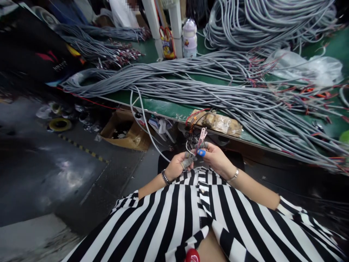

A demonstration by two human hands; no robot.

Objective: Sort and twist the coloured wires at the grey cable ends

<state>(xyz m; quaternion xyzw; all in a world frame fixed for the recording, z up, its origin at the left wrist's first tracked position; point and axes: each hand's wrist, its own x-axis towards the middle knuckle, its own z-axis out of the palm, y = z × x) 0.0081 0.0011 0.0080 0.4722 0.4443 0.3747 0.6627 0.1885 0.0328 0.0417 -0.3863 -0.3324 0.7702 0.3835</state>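
Observation:
My left hand point(178, 164) is closed around the end of a grey cable point(144, 123) that loops down from the bench; grey finger covers show on its fingertips. My right hand point(215, 156) is closed on a small pink tool point(202, 137) that sticks up between the hands, with a blue cover on one fingertip. Both hands meet in front of my striped shirt, just below the bench edge, beside a tuft of thin stripped wires point(191, 143).
A green bench point(163, 105) carries long bundles of grey cables point(218, 94) with red wire ends. A taped wooden block point(218, 123) lies at its edge. A white bottle point(189, 38) and plastic bag point(308, 65) sit farther back. A cardboard box point(125, 131) stands on the floor.

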